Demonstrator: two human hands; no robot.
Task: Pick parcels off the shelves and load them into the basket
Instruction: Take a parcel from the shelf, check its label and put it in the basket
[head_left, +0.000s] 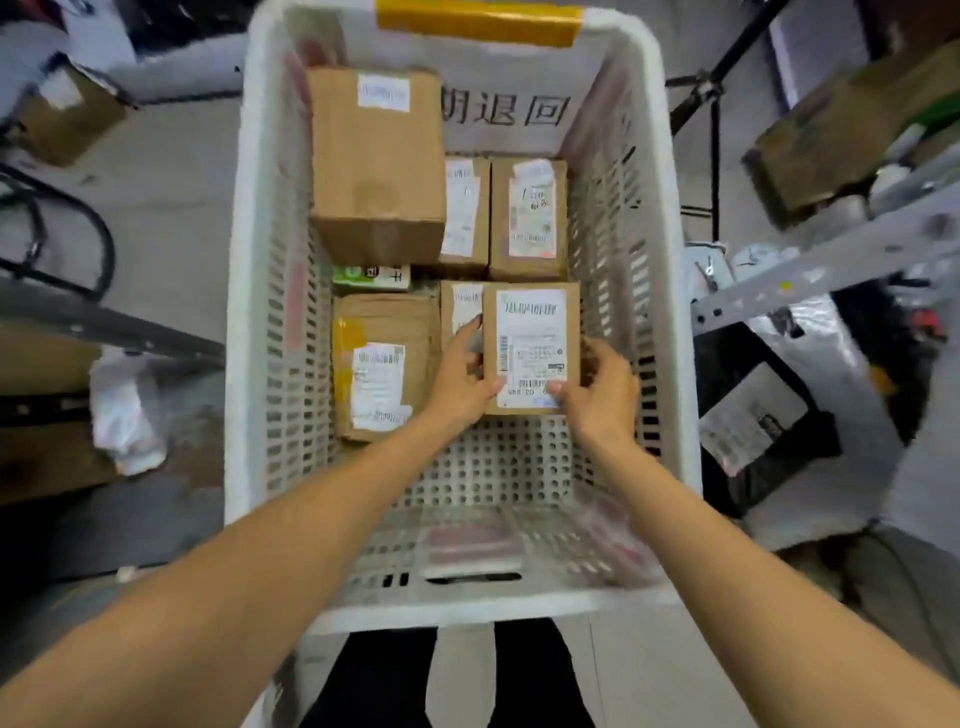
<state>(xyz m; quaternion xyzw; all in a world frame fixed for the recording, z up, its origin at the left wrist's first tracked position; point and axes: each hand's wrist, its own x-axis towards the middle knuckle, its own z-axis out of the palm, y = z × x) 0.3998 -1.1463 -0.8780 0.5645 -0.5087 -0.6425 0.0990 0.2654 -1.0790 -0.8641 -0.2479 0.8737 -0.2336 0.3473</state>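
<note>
Cardboard parcel (530, 332), flat and rectangular, white label uppermost: pinched at both edges by curled fingers (470, 327) of left hand (462, 384) and right hand (597, 395), inside white perforated plastic basket (239, 260), right side. Alongside, taped brown boxes (379, 166). Below, grey concrete floor (171, 171); slotted metal shelf rail (831, 260) at right.

**Body – positions given from the basket (467, 608).**
Left hand (460, 382) and right hand (602, 395), inside the basket walls, are bare. Both forearms are bare from the wrist to the frame edge, where they cross the near rim. Below the near rim are two legs in plain black trousers (379, 680) – matte fabric, with a strip of grey floor between them.
</note>
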